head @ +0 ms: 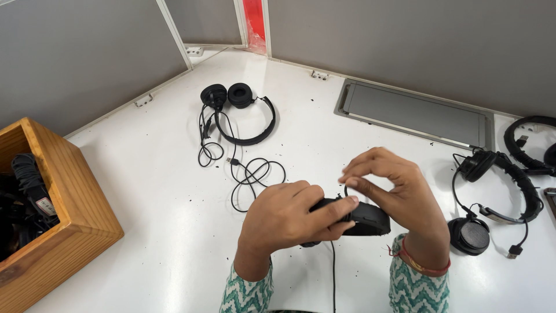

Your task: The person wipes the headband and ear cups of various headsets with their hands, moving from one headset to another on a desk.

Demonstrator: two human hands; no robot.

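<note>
Both my hands hold one black headset earpiece (365, 219) just above the white desk (162, 191), near its front edge. My left hand (289, 217) wraps over the earpiece's left end. My right hand (391, 185) pinches its upper right part with thumb and forefinger, where a thin black ring shows. A thin black cable (333, 272) hangs down from the earpiece between my patterned sleeves. Most of the earpiece is hidden under my fingers.
A black headset with a coiled cable (243, 116) lies at the desk's far middle. Two more black headsets (498, 191) lie at the right. A wooden box (69, 197) holding dark headsets stands at the left. A grey cable hatch (417, 113) sits by the partition. Black crumbs dot the desk.
</note>
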